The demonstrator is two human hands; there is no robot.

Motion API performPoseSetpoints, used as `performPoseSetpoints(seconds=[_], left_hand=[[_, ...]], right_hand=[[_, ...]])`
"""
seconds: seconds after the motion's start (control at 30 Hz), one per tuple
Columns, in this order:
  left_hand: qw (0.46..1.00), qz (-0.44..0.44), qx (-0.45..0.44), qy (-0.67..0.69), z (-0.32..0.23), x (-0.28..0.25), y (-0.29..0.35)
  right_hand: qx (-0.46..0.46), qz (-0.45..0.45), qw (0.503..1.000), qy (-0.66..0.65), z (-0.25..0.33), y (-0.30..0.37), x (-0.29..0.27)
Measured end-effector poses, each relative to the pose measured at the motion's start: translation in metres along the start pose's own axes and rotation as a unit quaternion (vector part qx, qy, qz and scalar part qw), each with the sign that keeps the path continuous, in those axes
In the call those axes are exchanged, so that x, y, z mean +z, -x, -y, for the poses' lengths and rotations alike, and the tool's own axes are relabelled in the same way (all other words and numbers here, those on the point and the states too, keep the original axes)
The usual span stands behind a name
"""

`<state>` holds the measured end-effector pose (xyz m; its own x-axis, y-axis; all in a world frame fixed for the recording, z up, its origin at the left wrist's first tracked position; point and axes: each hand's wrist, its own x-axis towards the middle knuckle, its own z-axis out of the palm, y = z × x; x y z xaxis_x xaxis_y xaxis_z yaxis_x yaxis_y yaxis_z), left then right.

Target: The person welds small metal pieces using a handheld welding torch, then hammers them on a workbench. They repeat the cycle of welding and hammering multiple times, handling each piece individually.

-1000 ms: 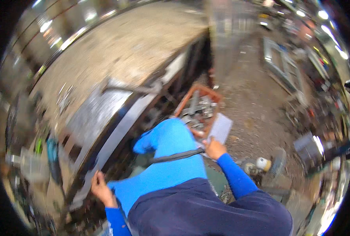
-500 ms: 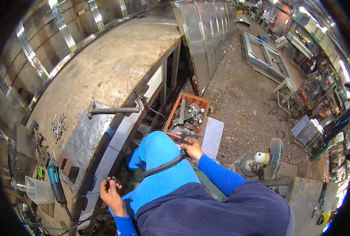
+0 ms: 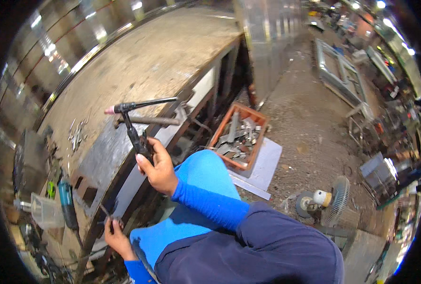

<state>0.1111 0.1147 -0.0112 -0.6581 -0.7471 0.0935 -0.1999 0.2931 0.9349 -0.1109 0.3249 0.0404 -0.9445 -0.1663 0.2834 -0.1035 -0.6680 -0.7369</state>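
Note:
My right hand (image 3: pixel 161 168) is wrapped round the dark handle of a TIG welding torch (image 3: pixel 134 132). It is raised over the workbench's edge, with its pink cup (image 3: pixel 110 110) to the left and its long black back cap to the right. Behind the torch a hammer (image 3: pixel 149 121) lies on a metal plate (image 3: pixel 101 154) on the bench. Low on the left, my left hand (image 3: pixel 118 239) pinches a small dark piece (image 3: pixel 117 219) beside the bench edge. A thin rod-like bit juts up near those fingertips; blur hides its kind.
An orange crate (image 3: pixel 214 142) of metal scraps stands on the floor, partly on a pale sheet (image 3: pixel 267 161). On the wooden bench (image 3: pixel 139 66) lie several hex keys (image 3: pixel 78 135) and a teal angle grinder (image 3: pixel 67 203), near a clear plastic tub (image 3: pixel 44 210). A fan (image 3: pixel 337 201) stands right.
My right hand has lifted the torch from beside my knee, up and left over the bench edge. My left hand has moved slightly down and left. The view has shifted.

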Motion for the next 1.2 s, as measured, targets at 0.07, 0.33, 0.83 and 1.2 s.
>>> performPoseSetpoints(seconds=[0.07,0.33,0.83,1.2], left_hand=[[0.973,-0.033,0.16,-0.165,-0.011,-0.003,-0.012],[0.924,0.013,0.273,-0.266,-0.069,0.027,-0.085],[0.863,-0.025,0.342,-0.37,-0.042,0.081,-0.131],[0.806,0.095,0.309,-0.496,-0.081,0.074,-0.142]], right_hand=[[0.027,-0.011,1.0,-0.006,-0.027,-0.005,0.015],[0.099,-0.042,0.992,0.069,-0.068,0.038,-0.02],[0.194,0.009,0.973,0.122,-0.02,-0.01,-0.044],[0.101,-0.031,0.973,0.203,-0.033,-0.018,-0.047]])
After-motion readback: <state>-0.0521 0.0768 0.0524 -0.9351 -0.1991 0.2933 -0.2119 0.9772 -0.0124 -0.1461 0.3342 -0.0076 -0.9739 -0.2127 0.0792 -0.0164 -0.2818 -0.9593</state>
